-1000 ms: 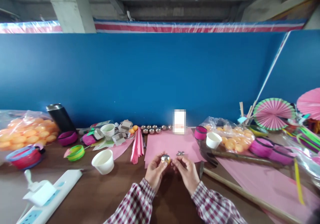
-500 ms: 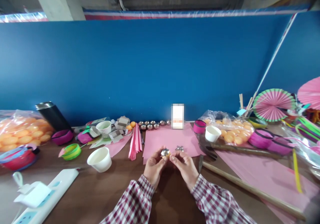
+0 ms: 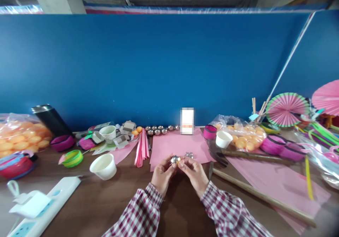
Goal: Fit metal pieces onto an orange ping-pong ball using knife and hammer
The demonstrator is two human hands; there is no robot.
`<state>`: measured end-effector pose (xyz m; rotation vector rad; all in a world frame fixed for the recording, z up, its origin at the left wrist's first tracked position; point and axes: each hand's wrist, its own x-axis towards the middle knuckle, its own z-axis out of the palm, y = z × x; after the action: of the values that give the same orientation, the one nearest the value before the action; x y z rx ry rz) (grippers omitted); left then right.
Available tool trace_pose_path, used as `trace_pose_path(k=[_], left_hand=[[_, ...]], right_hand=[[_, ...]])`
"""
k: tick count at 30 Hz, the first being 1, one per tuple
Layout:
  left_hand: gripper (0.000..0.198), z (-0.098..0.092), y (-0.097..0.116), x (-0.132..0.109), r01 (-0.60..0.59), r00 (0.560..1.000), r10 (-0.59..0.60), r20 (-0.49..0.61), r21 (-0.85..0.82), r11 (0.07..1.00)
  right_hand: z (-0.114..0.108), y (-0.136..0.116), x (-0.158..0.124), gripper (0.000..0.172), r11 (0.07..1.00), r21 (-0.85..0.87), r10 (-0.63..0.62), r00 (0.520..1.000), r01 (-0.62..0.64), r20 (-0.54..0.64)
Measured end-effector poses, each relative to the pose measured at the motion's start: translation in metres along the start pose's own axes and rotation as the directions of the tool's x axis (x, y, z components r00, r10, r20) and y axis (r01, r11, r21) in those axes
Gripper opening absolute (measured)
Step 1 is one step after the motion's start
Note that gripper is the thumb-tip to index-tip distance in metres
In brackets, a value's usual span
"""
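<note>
Between my two hands, low over the front edge of a pink paper sheet [image 3: 172,143], is a small ball [image 3: 175,159], shiny silver with some orange showing at its right side. My left hand [image 3: 160,177] grips it from the left with closed fingers. My right hand [image 3: 195,174] is pinched against the ball's right side; any small piece between its fingertips is hidden. Just behind the right fingers lies a little heap of small silvery pieces [image 3: 189,155]. Several silver balls [image 3: 157,132] line the back of the sheet.
Left stand a white bowl [image 3: 103,168], a paper cup [image 3: 107,134], folded pink strips [image 3: 142,149] and a power strip [image 3: 57,203]. Hammers with wooden handles [image 3: 261,194] lie right, near a white cup [image 3: 224,139] and a bag of orange balls [image 3: 246,141]. A blue partition [image 3: 148,64] rises behind.
My right fingertips have come closer in against the ball, and more orange shows on its right side. The whole view has shifted slightly; the table items stay put.
</note>
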<state>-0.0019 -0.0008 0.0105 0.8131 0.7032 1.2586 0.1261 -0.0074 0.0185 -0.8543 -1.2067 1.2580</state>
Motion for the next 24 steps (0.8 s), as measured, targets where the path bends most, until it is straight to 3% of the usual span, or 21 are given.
trace_pose_path(k=[24], left_hand=[[0.043, -0.0040, -0.0018, 0.0021, -0.090, 0.996, 0.093, -0.015, 0.110, 0.990]], right_hand=[[0.0003, -0.0059, -0.0005, 0.015, 0.997, -0.074, -0.010, 0.999, 0.013, 0.039]])
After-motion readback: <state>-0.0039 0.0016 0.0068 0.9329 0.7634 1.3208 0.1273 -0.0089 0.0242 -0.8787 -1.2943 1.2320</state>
